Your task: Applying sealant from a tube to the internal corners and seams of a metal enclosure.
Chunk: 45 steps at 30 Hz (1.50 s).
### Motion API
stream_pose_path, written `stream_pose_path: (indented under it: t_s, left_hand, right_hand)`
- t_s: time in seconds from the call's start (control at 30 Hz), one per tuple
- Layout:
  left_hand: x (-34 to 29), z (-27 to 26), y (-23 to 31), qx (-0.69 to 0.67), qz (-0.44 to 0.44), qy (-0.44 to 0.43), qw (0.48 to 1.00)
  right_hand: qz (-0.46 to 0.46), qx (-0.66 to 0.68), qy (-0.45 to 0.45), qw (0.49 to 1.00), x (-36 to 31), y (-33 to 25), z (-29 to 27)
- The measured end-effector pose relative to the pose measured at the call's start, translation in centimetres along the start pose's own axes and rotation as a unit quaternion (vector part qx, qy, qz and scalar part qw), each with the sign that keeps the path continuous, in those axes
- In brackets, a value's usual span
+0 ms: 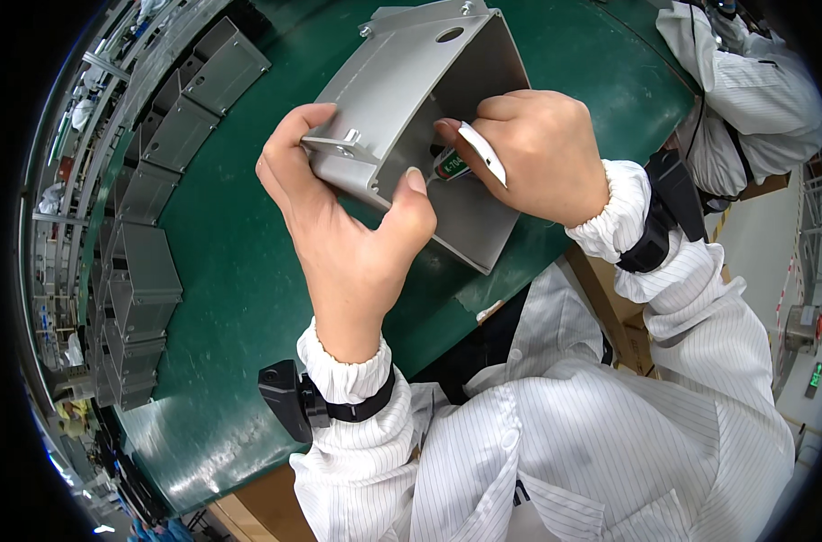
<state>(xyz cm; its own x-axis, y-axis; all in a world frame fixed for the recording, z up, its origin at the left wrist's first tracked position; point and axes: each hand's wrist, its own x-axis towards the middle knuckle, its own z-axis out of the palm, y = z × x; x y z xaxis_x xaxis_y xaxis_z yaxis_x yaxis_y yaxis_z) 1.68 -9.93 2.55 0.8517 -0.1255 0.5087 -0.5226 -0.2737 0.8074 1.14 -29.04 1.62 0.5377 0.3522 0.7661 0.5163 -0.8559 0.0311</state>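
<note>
A grey sheet-metal box with an open side, small flanges and a round hole stands tilted above the green table. My left hand grips its left edge, with the fingers behind a flange and the thumb at the rim of the opening. Inside that opening my right hand is closed around a small green-and-white squeeze tube. The tube's narrow tip points down and left, close to my left thumb. A flat white end sticks out of the right fist. Whether the tip touches the metal I cannot tell.
Several similar grey metal boxes line the left edge of the green table. At the upper right is another person's white striped garment. Cardboard boxes lie below the table's near edge. Shelving runs along the far left.
</note>
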Motion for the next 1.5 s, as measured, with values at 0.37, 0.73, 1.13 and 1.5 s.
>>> stream_pose_path:
  t_s: [0.37,0.73,1.13,1.5]
  left_hand:
    - [0.3,0.0,0.0,0.000,-0.013,-0.002,1.000]
    - [0.5,-0.2,-0.3,0.005,-0.006,-0.005,1.000]
    - [-1.3,1.2,-0.7,-0.100,0.009,0.004,0.995]
    - [-1.4,0.6,0.4,-0.045,-0.035,-0.016,0.998]
  right_hand:
    - [-0.019,-0.057,-0.020,0.998,0.2,0.6,0.0]
    - [-0.070,-0.059,-0.019,0.996,0.7,1.5,0.1]
    - [-0.083,-0.035,-0.053,0.995,1.2,1.6,-1.3]
    - [-0.109,-0.008,-0.033,0.993,1.0,1.9,-0.2]
